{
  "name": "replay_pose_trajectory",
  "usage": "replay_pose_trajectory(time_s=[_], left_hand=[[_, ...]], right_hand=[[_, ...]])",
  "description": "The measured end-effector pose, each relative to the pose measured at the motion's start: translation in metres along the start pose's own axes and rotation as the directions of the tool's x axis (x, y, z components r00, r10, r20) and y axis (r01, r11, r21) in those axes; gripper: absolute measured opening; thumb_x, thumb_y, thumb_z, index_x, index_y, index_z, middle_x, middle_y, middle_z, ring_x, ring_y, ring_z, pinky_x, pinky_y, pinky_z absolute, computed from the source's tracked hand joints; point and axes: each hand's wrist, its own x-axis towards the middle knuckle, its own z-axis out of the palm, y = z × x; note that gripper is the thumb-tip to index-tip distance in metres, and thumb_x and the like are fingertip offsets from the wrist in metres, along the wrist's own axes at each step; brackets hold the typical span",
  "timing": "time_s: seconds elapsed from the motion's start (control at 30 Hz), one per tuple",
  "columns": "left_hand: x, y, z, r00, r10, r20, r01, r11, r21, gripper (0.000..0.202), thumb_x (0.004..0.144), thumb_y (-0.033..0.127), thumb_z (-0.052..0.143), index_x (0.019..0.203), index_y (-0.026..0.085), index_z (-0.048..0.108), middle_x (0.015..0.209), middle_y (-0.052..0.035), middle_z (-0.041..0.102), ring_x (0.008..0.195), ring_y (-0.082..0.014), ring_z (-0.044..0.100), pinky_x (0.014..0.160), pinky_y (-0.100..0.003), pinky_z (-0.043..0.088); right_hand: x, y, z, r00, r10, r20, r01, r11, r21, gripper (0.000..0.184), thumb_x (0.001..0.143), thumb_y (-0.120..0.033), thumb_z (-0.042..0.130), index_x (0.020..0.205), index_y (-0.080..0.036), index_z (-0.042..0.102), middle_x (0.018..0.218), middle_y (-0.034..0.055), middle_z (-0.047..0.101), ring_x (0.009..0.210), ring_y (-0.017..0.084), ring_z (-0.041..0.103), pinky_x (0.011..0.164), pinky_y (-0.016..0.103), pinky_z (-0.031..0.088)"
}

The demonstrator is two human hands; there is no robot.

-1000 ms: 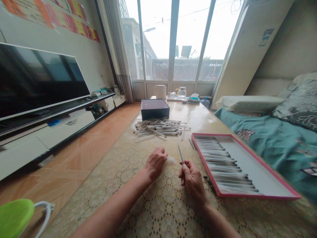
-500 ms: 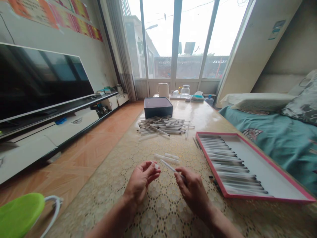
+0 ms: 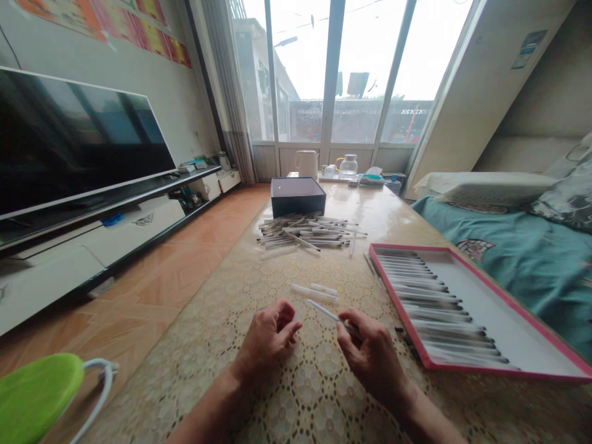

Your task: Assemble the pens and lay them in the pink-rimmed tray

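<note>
My right hand [image 3: 367, 345] grips a slim pen [image 3: 322, 309] with a pale barrel, its free end pointing up and left. Across from it, my left hand [image 3: 266, 336] is loosely curled above the patterned tablecloth, thumb held off from the bent index finger. Whatever its curled fingers may enclose is hidden. Just beyond the hands lie two translucent white pieces, a longer tube [image 3: 314, 292] and a shorter one [image 3: 324, 288]. To the right, a shallow pink-rimmed tray [image 3: 476, 271] holds a column of pens [image 3: 435, 296] with dark ends.
Farther up the table is a loose pile of pens [image 3: 308, 233] before a dark box [image 3: 298, 200]. Small black pieces [image 3: 401, 333] lie beside the tray's left edge. A jug [image 3: 306, 164], a glass pitcher [image 3: 349, 165] and a tissue pack [image 3: 371, 178] stand at the far end.
My left fingers have curled inward and the small white piece at their tips is out of sight. My right hand still holds the pen, slightly farther right in view; the camera has shifted slightly.
</note>
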Motion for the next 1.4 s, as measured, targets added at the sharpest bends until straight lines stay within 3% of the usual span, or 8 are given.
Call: replay_pose_trajectory(time_s=[0.07, 0.23, 0.5, 0.73, 1.0, 1.1, 1.23, 1.4], left_hand=[[0.001, 0.0, 0.0, 0.999, -0.04, -0.001, 0.04, 0.999, -0.02, 0.019, 0.07, 0.034, 0.065, 0.072, 0.016, 0.062, 0.05, 0.0008, 0.058, 0.045, -0.0127, 0.053, 0.046, -0.023, 0.04], [0.006, 0.005, -0.003, 0.985, -0.173, 0.001, 0.171, 0.968, -0.183, 0.029, 0.07, 0.038, 0.064, 0.084, 0.013, 0.067, 0.046, 0.0049, 0.049, 0.041, -0.0076, 0.041, 0.041, -0.019, 0.03], [0.008, 0.003, -0.007, 0.966, -0.231, 0.115, 0.257, 0.886, -0.386, 0.024, 0.072, 0.036, 0.065, 0.076, 0.013, 0.06, 0.049, 0.0062, 0.046, 0.041, -0.0035, 0.035, 0.04, -0.015, 0.025], [0.007, 0.003, -0.003, 0.967, -0.207, 0.15, 0.249, 0.899, -0.361, 0.024, 0.074, 0.038, 0.062, 0.077, 0.014, 0.055, 0.051, 0.0048, 0.053, 0.036, -0.0032, 0.041, 0.035, -0.014, 0.025], [0.002, -0.001, 0.013, 0.983, -0.169, 0.067, 0.181, 0.881, -0.437, 0.024, 0.077, 0.038, 0.06, 0.08, 0.016, 0.052, 0.053, 0.0052, 0.056, 0.034, -0.0032, 0.042, 0.032, -0.013, 0.028], [0.0, -0.002, 0.016, 0.989, -0.146, 0.031, 0.145, 0.889, -0.435, 0.022, 0.077, 0.036, 0.06, 0.08, 0.016, 0.052, 0.052, 0.0056, 0.055, 0.035, -0.0033, 0.043, 0.033, -0.013, 0.028], [-0.001, -0.003, 0.017, 0.994, -0.103, 0.021, 0.102, 0.905, -0.412, 0.021, 0.078, 0.036, 0.059, 0.079, 0.016, 0.053, 0.052, 0.0048, 0.056, 0.036, -0.0033, 0.043, 0.035, -0.014, 0.029], [-0.001, -0.003, 0.016, 0.997, -0.067, 0.025, 0.072, 0.931, -0.359, 0.02, 0.079, 0.035, 0.058, 0.079, 0.016, 0.054, 0.053, 0.0045, 0.056, 0.037, -0.0032, 0.043, 0.037, -0.015, 0.029]], right_hand=[[0.0, -0.001, 0.0, 1.0, -0.012, 0.017, 0.013, 1.0, -0.018, 0.014, 0.082, -0.025, 0.045, 0.075, -0.02, 0.057, 0.056, -0.0015, 0.052, 0.051, 0.013, 0.049, 0.051, 0.023, 0.034], [0.001, -0.002, -0.002, 0.996, -0.061, 0.065, 0.066, 0.994, -0.086, 0.012, 0.079, -0.022, 0.048, 0.073, -0.02, 0.057, 0.059, -0.001, 0.053, 0.052, 0.012, 0.048, 0.052, 0.023, 0.033], [0.0, -0.001, -0.002, 0.993, -0.074, 0.096, 0.082, 0.993, -0.085, 0.01, 0.079, -0.022, 0.049, 0.076, -0.02, 0.059, 0.062, -0.0006, 0.057, 0.052, 0.012, 0.049, 0.054, 0.023, 0.033], [-0.002, 0.001, 0.003, 0.976, -0.167, 0.139, 0.178, 0.981, -0.071, 0.011, 0.085, -0.024, 0.046, 0.082, -0.02, 0.056, 0.069, -0.001, 0.059, 0.055, 0.01, 0.053, 0.055, 0.022, 0.032], [-0.002, 0.001, 0.012, 0.951, -0.277, 0.139, 0.309, 0.878, -0.365, 0.02, 0.092, -0.025, 0.038, 0.077, -0.021, 0.052, 0.067, -0.0004, 0.057, 0.055, 0.014, 0.05, 0.052, 0.026, 0.021], [-0.005, -0.002, 0.014, 0.965, -0.205, 0.164, 0.248, 0.914, -0.321, 0.023, 0.092, -0.025, 0.036, 0.076, -0.02, 0.051, 0.066, -0.0003, 0.058, 0.053, 0.013, 0.05, 0.051, 0.026, 0.02], [-0.008, -0.004, 0.015, 0.978, -0.059, 0.198, 0.079, 0.992, -0.095, 0.028, 0.092, -0.028, 0.035, 0.073, -0.019, 0.053, 0.064, -0.0004, 0.058, 0.057, 0.012, 0.052, 0.053, 0.022, 0.027], [-0.003, 0.0, 0.016, 0.948, 0.064, 0.312, -0.136, 0.967, 0.215, 0.033, 0.089, -0.034, 0.04, 0.07, -0.017, 0.061, 0.056, -0.0027, 0.05, 0.056, 0.01, 0.047, 0.054, 0.02, 0.032]])
